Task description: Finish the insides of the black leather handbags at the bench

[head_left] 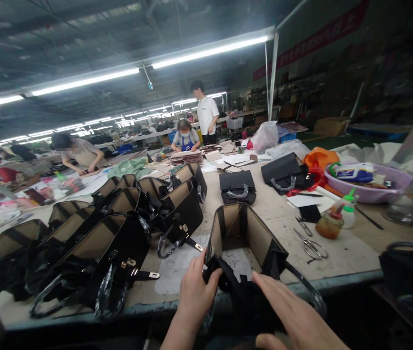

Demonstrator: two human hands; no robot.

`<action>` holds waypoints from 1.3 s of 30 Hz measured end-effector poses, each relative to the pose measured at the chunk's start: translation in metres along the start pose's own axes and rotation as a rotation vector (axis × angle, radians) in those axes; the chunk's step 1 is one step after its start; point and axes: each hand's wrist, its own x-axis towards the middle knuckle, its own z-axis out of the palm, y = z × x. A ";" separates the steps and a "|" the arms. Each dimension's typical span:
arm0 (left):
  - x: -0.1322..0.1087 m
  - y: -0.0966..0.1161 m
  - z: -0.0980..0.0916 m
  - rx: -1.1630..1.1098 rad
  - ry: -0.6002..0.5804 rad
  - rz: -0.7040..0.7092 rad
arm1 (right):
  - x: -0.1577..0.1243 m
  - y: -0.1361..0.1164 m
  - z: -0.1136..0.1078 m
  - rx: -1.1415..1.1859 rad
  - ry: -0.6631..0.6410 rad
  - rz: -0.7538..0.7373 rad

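Observation:
An unfinished black handbag (262,232) with a beige inside stands at the table's front edge, its mouth facing up and black lining cloth (244,296) hanging over the near side. My left hand (197,287) grips the bag's left near corner, thumb on the cloth and fingers along the outer wall. Stretched out over the right part of the lining is my right hand (294,308), its fingers straight and its thumb apart. A plastic-wrapped handle (306,282) sticks out on the bag's right. The bag's near wall is mostly hidden by cloth and hands.
Several similar open bags (118,243) crowd the left. Two closed black bags, one at the middle (237,184) and one farther right (286,170), lie behind. Scissors (312,247), a glue bottle (330,224) and a purple basin (367,194) are on the right. Co-workers (186,138) are beyond.

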 end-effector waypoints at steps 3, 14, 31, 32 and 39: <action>0.004 0.002 0.004 -0.005 -0.004 0.031 | 0.022 -0.016 0.020 0.015 -0.034 0.018; -0.028 -0.012 -0.040 -0.110 -0.160 0.037 | 0.056 -0.007 0.014 0.035 -0.139 0.139; -0.024 0.002 -0.023 -0.204 0.046 0.014 | 0.106 0.010 0.019 -0.152 -0.045 0.170; -0.023 0.003 -0.022 -0.212 0.054 0.021 | 0.108 0.010 0.020 -0.150 -0.036 0.168; -0.020 0.003 -0.030 -0.240 0.018 0.052 | 0.110 0.005 0.026 -0.130 -0.068 0.184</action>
